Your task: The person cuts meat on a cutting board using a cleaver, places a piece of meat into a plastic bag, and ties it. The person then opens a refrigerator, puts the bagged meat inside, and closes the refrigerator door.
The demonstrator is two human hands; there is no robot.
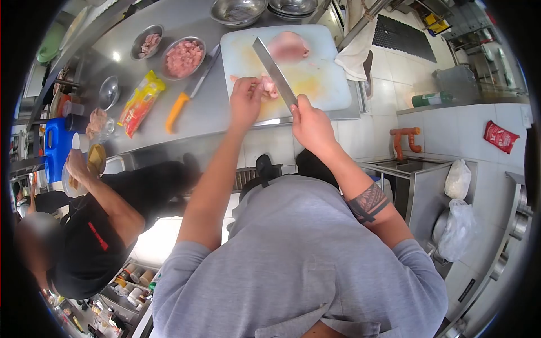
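Observation:
My right hand (pixel 313 125) is wrapped around the handle of a broad-bladed knife (pixel 273 69), its blade slanting up and left over the cutting board (pixel 329 84). At the board's near left, the fingers of my left hand (pixel 246 100) are closed on a small piece of raw meat (pixel 269 87), just left of the blade. A larger pale-pink piece of raw meat (pixel 288 46) lies behind the blade at the back of the board. Yellowish stains mark the white board.
Left of the board are a yellow-handled knife (pixel 178 111), a bowl of diced meat (pixel 183 58), a smaller meat bowl (pixel 150 46) and a yellow-red packet (pixel 141 104). Metal bowls (pixel 238 12) stand behind the board. A co-worker (pixel 93 242) in black is at my left.

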